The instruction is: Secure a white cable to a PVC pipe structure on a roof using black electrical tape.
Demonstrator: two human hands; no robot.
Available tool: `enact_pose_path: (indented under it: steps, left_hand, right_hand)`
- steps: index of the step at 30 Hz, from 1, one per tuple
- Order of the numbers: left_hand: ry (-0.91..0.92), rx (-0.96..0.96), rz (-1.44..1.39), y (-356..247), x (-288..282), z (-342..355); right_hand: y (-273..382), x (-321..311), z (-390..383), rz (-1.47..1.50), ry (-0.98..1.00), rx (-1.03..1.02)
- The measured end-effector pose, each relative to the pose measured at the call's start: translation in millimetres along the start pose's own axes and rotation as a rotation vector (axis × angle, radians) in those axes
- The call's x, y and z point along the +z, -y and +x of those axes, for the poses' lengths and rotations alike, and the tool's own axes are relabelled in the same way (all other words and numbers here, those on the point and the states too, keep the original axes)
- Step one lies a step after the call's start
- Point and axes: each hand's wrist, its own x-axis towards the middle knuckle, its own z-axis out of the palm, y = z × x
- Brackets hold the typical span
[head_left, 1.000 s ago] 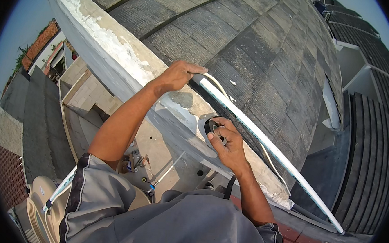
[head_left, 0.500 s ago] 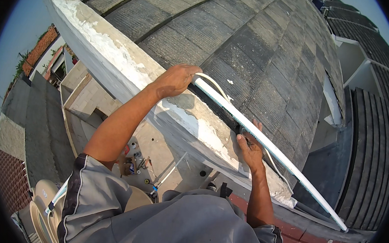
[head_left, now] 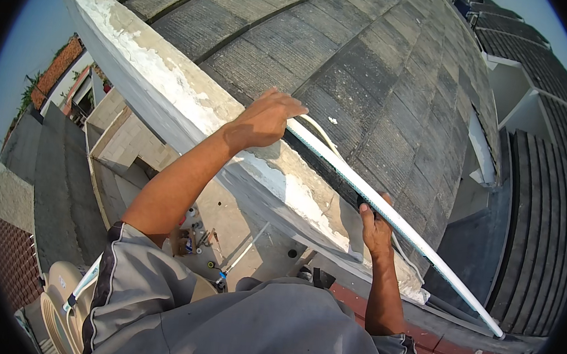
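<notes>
A long white pipe (head_left: 411, 235) with small print along its side slants down to the right along the roof edge. My left hand (head_left: 271, 118) is closed over its upper end and hides that end. Lower down, my right hand (head_left: 377, 228) grips the pipe from the near side, thumb up, with fingertips showing beyond it. Beside that thumb is a small dark piece (head_left: 361, 200), too hidden to name. A thin cream cable (head_left: 323, 132) bows out past my left hand, passes behind the pipe and reappears below my right hand.
Dark roof tiles (head_left: 344, 56) rise beyond the pipe. A concrete edge (head_left: 172, 70) with patchy white coating runs in front of me. Far below lie a floor (head_left: 248, 207) with scattered tools, another white pipe (head_left: 249, 247) with a blue fitting, and a beige tank (head_left: 62, 286).
My right hand has slid down along the pipe to the right and now closes round it. My left hand has shifted slightly right at the upper end, its fingers reaching further over.
</notes>
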Motion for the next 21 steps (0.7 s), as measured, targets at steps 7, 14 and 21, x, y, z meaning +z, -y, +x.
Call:
enact_pose_path:
  steps: [7,14,21]
  left_hand:
    - [0.284,0.053,-0.201,-39,10,42]
    - [0.048,0.122,-0.097,-28,27,32]
    - [0.242,-0.002,-0.190,-29,10,42]
  right_hand:
    - [4,1,-7,0.057,-0.074,-0.030]
    - [6,25,3,0.069,-0.047,-0.079]
    - [13,21,1,0.065,-0.015,-0.101]
